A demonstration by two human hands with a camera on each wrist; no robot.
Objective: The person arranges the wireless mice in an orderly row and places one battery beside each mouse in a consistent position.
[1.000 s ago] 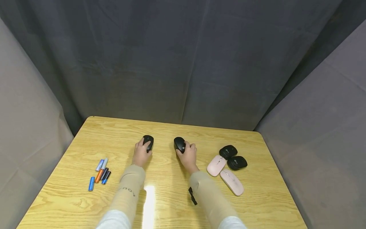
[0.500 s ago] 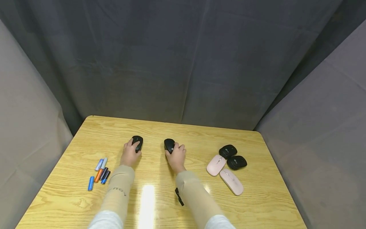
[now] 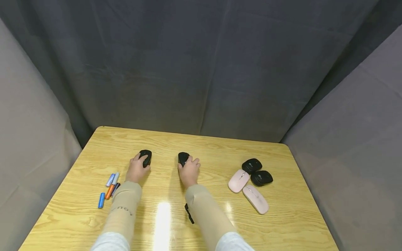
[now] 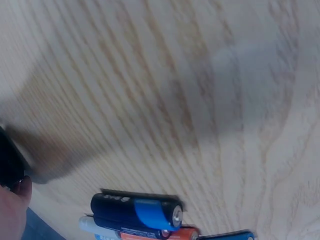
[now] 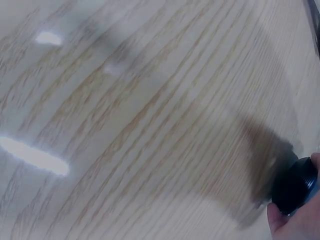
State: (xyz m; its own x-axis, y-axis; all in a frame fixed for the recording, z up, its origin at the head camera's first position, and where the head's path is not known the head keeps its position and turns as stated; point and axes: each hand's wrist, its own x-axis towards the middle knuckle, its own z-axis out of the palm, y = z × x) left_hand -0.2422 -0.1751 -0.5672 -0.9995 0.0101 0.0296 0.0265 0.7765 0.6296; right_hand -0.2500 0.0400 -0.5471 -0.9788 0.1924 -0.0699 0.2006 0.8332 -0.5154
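Observation:
My left hand (image 3: 137, 170) grips a black computer mouse (image 3: 146, 158) by its sides, over the left half of the table. In the left wrist view only the dark edge of that mouse (image 4: 9, 162) and a thumb show at the left border. My right hand (image 3: 189, 172) holds a second black mouse (image 3: 183, 158) near the middle, its right side covered by the fingers. The right wrist view shows this mouse (image 5: 294, 187) between thumb and finger, with a shadow beside it.
Several batteries, among them an orange one (image 3: 110, 191) and a blue one (image 3: 101, 200), lie left of my left forearm. At right, two black mice (image 3: 262, 177) and two pink mice (image 3: 238, 181) form a group on the wooden table (image 3: 282, 216). A dark curtain (image 3: 157, 76) hangs behind.
Both hands have moved to the left, each with its black mouse. My left sleeve now covers part of the dark batteries. The mice at right stay in place.

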